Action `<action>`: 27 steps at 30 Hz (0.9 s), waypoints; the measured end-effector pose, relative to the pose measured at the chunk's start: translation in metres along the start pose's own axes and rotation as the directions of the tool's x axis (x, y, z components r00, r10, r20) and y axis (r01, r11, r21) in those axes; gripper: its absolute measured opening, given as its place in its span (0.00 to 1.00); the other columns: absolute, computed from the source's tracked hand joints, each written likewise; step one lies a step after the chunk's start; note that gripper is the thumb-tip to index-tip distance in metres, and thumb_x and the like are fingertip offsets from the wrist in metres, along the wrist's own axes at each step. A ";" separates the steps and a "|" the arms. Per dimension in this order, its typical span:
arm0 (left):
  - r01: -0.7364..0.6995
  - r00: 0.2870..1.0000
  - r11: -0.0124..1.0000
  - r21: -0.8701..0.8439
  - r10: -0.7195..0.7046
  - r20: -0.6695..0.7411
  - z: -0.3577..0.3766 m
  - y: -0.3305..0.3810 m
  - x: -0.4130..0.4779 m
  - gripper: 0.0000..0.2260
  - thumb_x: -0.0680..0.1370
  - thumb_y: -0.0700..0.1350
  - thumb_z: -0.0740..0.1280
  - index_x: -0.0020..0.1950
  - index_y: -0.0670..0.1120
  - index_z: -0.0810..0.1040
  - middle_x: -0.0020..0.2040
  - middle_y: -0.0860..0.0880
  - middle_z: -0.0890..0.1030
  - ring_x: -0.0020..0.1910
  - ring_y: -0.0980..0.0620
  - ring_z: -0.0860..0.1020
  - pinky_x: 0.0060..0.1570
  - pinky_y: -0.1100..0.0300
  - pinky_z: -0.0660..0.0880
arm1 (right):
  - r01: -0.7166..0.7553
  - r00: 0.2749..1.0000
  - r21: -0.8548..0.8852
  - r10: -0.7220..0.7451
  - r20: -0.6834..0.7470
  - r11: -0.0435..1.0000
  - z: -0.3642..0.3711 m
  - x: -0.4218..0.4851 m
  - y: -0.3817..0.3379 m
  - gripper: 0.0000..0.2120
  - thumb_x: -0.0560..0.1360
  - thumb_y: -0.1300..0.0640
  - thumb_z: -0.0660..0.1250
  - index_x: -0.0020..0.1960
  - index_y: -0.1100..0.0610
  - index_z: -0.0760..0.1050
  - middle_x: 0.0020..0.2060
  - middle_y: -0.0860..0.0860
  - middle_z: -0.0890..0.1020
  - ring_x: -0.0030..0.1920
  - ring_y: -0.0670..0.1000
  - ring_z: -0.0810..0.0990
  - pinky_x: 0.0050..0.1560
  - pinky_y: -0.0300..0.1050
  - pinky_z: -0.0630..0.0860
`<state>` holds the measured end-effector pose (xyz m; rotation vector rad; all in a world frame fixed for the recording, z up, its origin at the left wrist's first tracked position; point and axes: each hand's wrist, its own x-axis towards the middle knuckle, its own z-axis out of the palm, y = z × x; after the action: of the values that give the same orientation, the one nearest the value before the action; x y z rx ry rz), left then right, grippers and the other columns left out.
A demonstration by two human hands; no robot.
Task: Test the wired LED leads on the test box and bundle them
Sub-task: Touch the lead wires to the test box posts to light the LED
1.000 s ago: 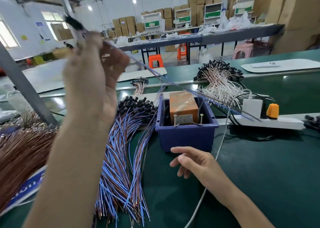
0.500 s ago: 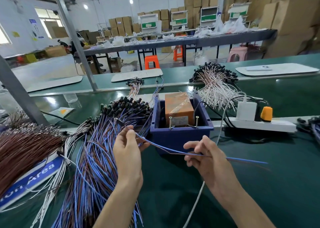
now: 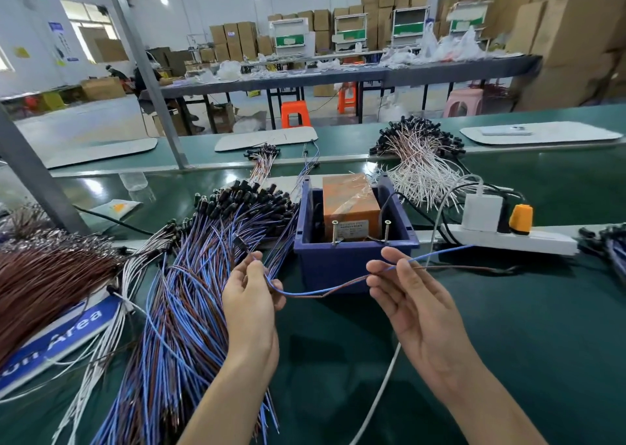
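The left hand [image 3: 250, 295] and right hand [image 3: 416, 305] are held apart above the near middle of the bench [image 3: 525, 360]. Each pinches the same lead [image 3: 325, 292] between thumb and fingertip. The lead sags in a shallow curve between them. Its black cap [image 3: 238, 241] sticks up just past the left hand, and beyond the right hand its blue and brown wires fork out toward the bench's right edge.

Just behind the hands stands the blue test box [image 3: 352, 261], holding an orange block [image 3: 350, 200], with two upright screws [image 3: 334, 231] at its near wall. Just beside the box's left wall, a pile of blue and brown leads [image 3: 183, 309] spreads down to the near edge. A white power strip [image 3: 515, 243] lies right of the box. A heap of white leads [image 3: 420, 167] sits behind the box, and brown wires [image 3: 40, 275] lie at the left edge.
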<state>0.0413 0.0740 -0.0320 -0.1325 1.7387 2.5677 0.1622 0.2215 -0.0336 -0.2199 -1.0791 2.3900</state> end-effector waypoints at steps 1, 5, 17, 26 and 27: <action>-0.003 1.000 1.000 0.012 0.003 0.004 0.000 0.000 0.000 0.08 0.84 0.39 0.59 0.51 0.47 0.76 0.33 0.56 0.73 0.25 0.58 0.71 0.22 0.65 0.66 | 0.013 1.000 -0.003 -0.013 -0.003 1.000 -0.001 0.000 -0.001 0.13 0.75 0.56 0.65 0.50 0.55 0.88 0.47 0.59 0.87 0.42 0.50 0.87 0.43 0.39 0.82; 0.008 1.000 0.999 0.045 -0.008 0.004 0.000 -0.001 0.000 0.08 0.84 0.39 0.58 0.51 0.47 0.76 0.37 0.54 0.72 0.24 0.60 0.70 0.22 0.66 0.65 | 0.058 0.998 -0.068 -0.059 -0.011 0.996 -0.004 0.000 -0.001 0.14 0.75 0.52 0.65 0.53 0.52 0.87 0.48 0.56 0.87 0.41 0.48 0.86 0.42 0.39 0.82; 0.048 0.977 0.897 0.439 -0.133 0.166 -0.002 -0.013 -0.006 0.08 0.83 0.40 0.60 0.52 0.44 0.79 0.31 0.48 0.71 0.20 0.59 0.69 0.20 0.66 0.63 | 0.028 0.996 -0.138 -0.015 0.093 0.990 -0.010 0.001 -0.001 0.13 0.70 0.49 0.71 0.53 0.51 0.87 0.37 0.53 0.84 0.35 0.49 0.83 0.36 0.40 0.80; -0.382 0.919 0.209 0.900 -0.012 0.393 -0.004 -0.034 -0.025 0.08 0.82 0.51 0.60 0.53 0.49 0.75 0.52 0.46 0.82 0.53 0.40 0.79 0.50 0.50 0.75 | -0.046 0.971 -0.255 0.103 0.216 0.966 -0.018 0.000 0.003 0.24 0.68 0.38 0.78 0.54 0.55 0.85 0.31 0.52 0.77 0.30 0.48 0.74 0.36 0.41 0.75; -0.386 0.918 0.192 0.902 -0.012 0.396 -0.004 -0.034 -0.027 0.08 0.82 0.52 0.59 0.52 0.49 0.74 0.53 0.47 0.81 0.53 0.40 0.79 0.49 0.51 0.74 | -0.049 0.969 -0.268 0.111 0.221 0.962 -0.018 0.000 0.004 0.24 0.69 0.38 0.78 0.54 0.55 0.84 0.30 0.51 0.76 0.30 0.48 0.74 0.36 0.41 0.75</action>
<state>0.0713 0.0837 -0.0626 0.5587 2.9053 0.8791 0.1664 0.2310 -0.0488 -0.0720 -1.5252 2.3834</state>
